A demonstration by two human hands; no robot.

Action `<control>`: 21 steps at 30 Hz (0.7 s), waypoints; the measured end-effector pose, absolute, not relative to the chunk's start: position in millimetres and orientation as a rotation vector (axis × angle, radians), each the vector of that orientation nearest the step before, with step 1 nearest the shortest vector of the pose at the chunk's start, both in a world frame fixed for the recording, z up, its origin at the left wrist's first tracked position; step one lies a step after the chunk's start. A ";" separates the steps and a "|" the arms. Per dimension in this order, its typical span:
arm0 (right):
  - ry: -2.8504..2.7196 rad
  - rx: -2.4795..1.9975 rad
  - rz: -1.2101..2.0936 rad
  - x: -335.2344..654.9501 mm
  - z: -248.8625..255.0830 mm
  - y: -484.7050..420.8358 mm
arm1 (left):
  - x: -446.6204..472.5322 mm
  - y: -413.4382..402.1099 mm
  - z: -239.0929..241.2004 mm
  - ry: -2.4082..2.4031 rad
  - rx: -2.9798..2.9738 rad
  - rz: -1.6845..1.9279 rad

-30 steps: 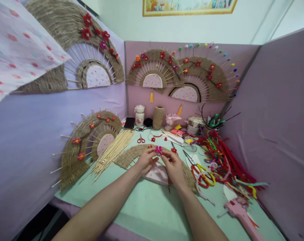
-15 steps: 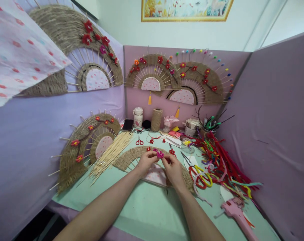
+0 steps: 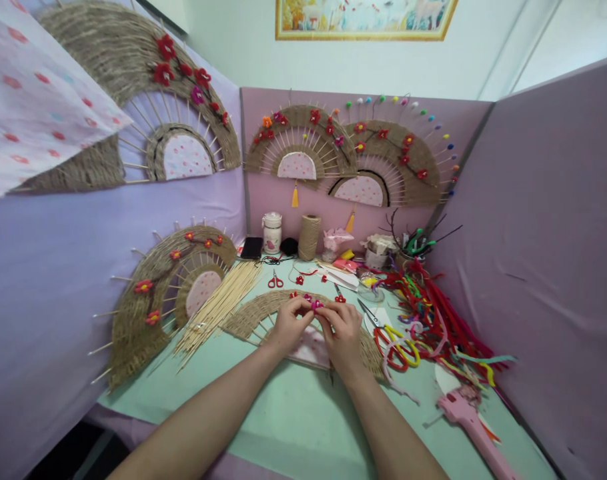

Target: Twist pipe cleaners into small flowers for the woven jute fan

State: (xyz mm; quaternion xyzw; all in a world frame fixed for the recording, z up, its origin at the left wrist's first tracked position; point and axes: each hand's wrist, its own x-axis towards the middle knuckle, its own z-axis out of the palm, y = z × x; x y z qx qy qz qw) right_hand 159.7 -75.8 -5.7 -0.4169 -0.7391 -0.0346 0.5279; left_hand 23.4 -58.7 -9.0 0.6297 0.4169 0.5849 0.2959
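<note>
A small magenta flower of fuzzy craft wire (image 3: 316,305) is pinched between the fingertips of both hands. My left hand (image 3: 290,325) grips it from the left, my right hand (image 3: 344,328) from the right. Below them lies a twine-wound fan (image 3: 251,315) with a dotted half-round centre (image 3: 309,348), partly covered by my hands. Just beyond my fingers, red flowers (image 3: 340,299) and another magenta one sit by the fan's upper edge. My fingers hide part of the held flower.
Small red scissors (image 3: 275,281) and thin sticks (image 3: 217,308) lie left. At right are larger scissors (image 3: 396,347), tangled pipe cleaners (image 3: 436,300) and a pink glue gun (image 3: 466,420). A twine spool (image 3: 309,237) and white jar (image 3: 272,233) stand behind. Finished fans (image 3: 288,140) hang on the partitions.
My right fingers have closed in around the magenta flower, so less of it shows. The whole view has shifted slightly; the fan and tools have stayed in place.
</note>
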 end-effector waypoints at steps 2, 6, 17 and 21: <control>-1.770 -1.000 -0.093 160.3 -3.0 -76.9 | 22.8 -60.1 -7.7 1.117 1.775 1.568; -1.791 -1.042 -0.093 160.1 0.1 -78.3 | 23.9 -63.5 -5.0 1.092 1.881 1.586; -1.587 -1.053 0.142 168.3 4.4 -75.3 | 17.3 -55.2 -4.5 0.995 1.772 1.505; -1.550 -1.037 0.491 176.2 8.5 -68.0 | 13.1 -56.0 3.4 0.852 1.685 1.350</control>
